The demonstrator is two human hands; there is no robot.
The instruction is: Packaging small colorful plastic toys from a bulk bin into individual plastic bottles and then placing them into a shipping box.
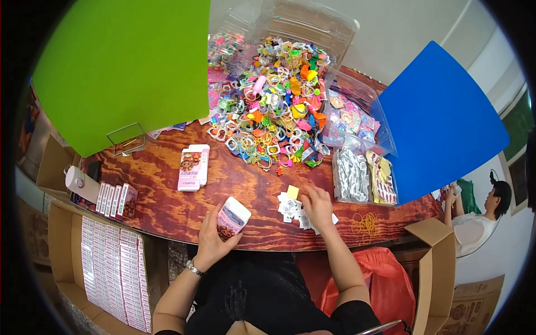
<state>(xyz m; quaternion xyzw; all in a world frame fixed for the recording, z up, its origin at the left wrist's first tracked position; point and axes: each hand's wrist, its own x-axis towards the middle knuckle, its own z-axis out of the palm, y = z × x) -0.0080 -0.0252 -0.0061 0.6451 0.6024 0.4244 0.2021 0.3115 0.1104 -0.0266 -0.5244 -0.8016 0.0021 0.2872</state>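
The left grip (211, 237) has a box (230, 222) pinched between thumb and fingers, on the near side of the pile (273, 106), white end tipped toward that pile, perhaps to keep that end free of the fingers. And there's the right grip (318, 209), fingers bent down over the slips (289, 207), also nearside of the pile; whether it's pinching one, I can't tell! Those slips lie loose and bunched, probably for quick picking. Left of the pile, more boxes (192, 170) rest on the surface (162, 178), likely for easy reach; right of it, a tub of packets (353, 174).
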